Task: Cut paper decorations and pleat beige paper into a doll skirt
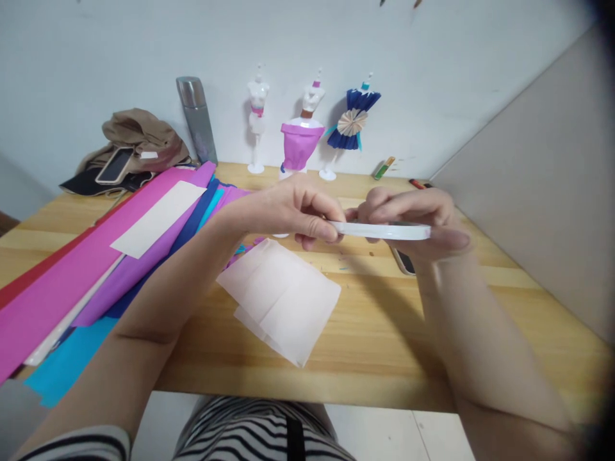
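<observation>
A thin, flat white object (pixel 384 230), perhaps a roll of tape seen edge-on, is held level above the table between my hands. My left hand (pixel 307 211) pinches its left end between thumb and fingers. At its right end, my right hand (pixel 418 214) is closed around it, with the thumb along the edge and the fingers over the top. Below them on the table lie overlapping sheets of pale paper (pixel 293 294). Beyond my hands stands a white mini dress form (pixel 313 99) with a purple paper skirt (pixel 300 144).
Coloured paper (pixel 72 275) is piled at the left, under my left forearm. Behind are a bare dress form (pixel 258 121), one in dark blue pleats (pixel 353 121), a thermos (pixel 196 121), a cap (pixel 139 134) and a phone (pixel 115 165). Another phone (pixel 404 261) lies by my right wrist.
</observation>
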The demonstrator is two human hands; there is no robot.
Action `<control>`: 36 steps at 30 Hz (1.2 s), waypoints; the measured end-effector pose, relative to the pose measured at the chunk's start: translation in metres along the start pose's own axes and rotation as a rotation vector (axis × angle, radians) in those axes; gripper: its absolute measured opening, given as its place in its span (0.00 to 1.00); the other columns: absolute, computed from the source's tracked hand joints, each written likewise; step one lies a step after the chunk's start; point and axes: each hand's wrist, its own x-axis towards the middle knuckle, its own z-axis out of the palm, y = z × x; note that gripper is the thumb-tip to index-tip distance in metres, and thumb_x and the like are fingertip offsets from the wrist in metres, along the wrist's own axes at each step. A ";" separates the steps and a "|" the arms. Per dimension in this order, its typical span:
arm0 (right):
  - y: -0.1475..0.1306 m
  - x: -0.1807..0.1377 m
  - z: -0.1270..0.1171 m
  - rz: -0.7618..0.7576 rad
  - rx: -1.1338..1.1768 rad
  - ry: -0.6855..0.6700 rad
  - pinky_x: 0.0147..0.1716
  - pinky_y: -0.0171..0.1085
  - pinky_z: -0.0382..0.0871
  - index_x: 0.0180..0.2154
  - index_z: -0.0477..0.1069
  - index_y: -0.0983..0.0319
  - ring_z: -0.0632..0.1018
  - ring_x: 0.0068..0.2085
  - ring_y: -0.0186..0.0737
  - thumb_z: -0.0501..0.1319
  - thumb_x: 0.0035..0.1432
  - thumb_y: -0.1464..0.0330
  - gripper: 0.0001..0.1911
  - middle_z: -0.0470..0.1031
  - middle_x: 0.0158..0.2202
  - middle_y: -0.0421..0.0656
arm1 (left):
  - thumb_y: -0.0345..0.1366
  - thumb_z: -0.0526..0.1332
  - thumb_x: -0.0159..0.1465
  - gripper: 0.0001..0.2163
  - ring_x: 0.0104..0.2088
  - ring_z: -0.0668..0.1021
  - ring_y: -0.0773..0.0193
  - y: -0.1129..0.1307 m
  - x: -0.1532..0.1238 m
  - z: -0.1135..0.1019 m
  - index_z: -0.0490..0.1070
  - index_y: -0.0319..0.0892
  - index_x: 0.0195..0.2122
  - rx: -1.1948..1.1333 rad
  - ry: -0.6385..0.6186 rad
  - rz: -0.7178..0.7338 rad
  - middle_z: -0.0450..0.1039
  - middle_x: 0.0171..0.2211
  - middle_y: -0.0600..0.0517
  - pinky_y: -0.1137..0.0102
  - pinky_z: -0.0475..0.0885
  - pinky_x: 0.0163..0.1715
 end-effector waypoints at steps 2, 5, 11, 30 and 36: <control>-0.010 -0.001 -0.002 -0.002 -0.078 0.101 0.49 0.47 0.76 0.44 0.84 0.55 0.80 0.43 0.44 0.70 0.56 0.48 0.22 0.78 0.40 0.47 | 0.34 0.67 0.59 0.05 0.23 0.72 0.72 0.001 -0.001 -0.003 0.78 0.39 0.29 0.074 0.035 0.012 0.71 0.20 0.56 0.75 0.66 0.24; -0.026 -0.002 0.002 0.083 -0.221 0.273 0.57 0.47 0.73 0.49 0.82 0.50 0.78 0.55 0.46 0.73 0.56 0.58 0.18 0.76 0.54 0.45 | 0.33 0.65 0.60 0.05 0.23 0.72 0.72 0.007 -0.003 -0.005 0.78 0.37 0.29 0.233 0.110 0.013 0.71 0.20 0.56 0.76 0.64 0.24; -0.036 0.001 0.017 0.076 -0.487 0.644 0.45 0.42 0.77 0.43 0.81 0.56 0.82 0.43 0.41 0.69 0.52 0.75 0.16 0.80 0.46 0.42 | 0.31 0.64 0.61 0.06 0.25 0.70 0.72 0.012 -0.002 -0.002 0.78 0.36 0.28 0.554 0.279 -0.020 0.72 0.21 0.57 0.77 0.62 0.28; 0.069 -0.013 0.005 0.943 -0.216 -0.062 0.22 0.35 0.68 0.22 0.69 0.62 0.73 0.19 0.34 0.69 0.53 0.68 0.12 0.71 0.17 0.39 | 0.29 0.62 0.61 0.06 0.23 0.69 0.73 0.018 -0.005 0.000 0.76 0.38 0.27 0.481 0.214 0.042 0.69 0.21 0.59 0.76 0.61 0.25; 0.074 -0.011 0.035 0.826 -0.176 -0.077 0.30 0.36 0.72 0.36 0.75 0.58 0.78 0.29 0.37 0.65 0.57 0.67 0.04 0.78 0.30 0.38 | 0.28 0.61 0.60 0.07 0.25 0.68 0.71 0.011 0.000 0.002 0.75 0.39 0.26 0.583 0.212 0.014 0.69 0.22 0.57 0.74 0.61 0.28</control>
